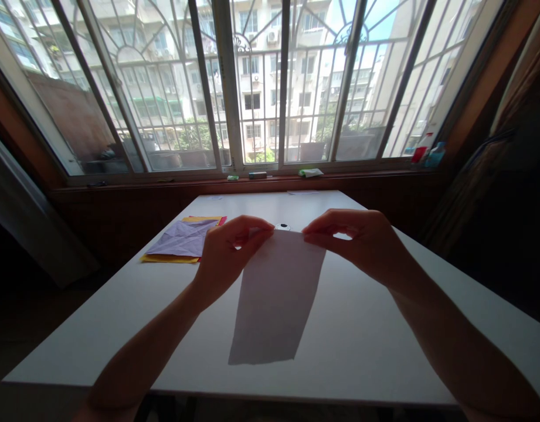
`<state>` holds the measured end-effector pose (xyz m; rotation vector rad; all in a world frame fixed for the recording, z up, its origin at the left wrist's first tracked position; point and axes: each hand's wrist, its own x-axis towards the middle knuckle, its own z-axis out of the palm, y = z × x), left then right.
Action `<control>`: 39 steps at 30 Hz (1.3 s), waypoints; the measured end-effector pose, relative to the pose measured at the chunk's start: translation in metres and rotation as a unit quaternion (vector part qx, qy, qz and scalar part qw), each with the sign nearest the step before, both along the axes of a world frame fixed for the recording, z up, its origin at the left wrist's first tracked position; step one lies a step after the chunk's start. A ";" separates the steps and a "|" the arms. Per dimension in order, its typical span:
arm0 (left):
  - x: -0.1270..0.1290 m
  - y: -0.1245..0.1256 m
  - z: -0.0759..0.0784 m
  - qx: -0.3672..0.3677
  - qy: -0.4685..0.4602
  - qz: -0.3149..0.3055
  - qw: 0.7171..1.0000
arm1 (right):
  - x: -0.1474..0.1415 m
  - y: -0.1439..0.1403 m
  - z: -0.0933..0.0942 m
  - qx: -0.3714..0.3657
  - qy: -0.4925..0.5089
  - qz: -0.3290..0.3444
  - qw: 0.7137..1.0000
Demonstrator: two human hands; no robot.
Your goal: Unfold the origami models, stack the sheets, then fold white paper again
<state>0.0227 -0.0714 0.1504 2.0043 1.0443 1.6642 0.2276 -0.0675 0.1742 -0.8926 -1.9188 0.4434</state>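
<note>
Hands, left (228,249) and right (362,237), pinch the far corners of a paper sheet (276,299) above the white table (362,340).

A paper stack (182,241) lies on the table (362,328), left of the held sheet (276,293).
</note>
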 end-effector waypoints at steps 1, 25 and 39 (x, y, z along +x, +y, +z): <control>0.000 0.001 -0.001 0.004 -0.005 0.004 1.000 | 0.000 0.001 0.000 0.007 -0.005 -0.005 1.000; 0.004 0.007 -0.006 0.077 -0.092 0.082 0.989 | -0.015 0.022 -0.012 -0.111 0.163 0.068 0.978; -0.002 0.003 0.001 -0.260 -0.033 -0.137 0.955 | -0.019 0.008 -0.004 -0.045 0.214 -0.011 0.976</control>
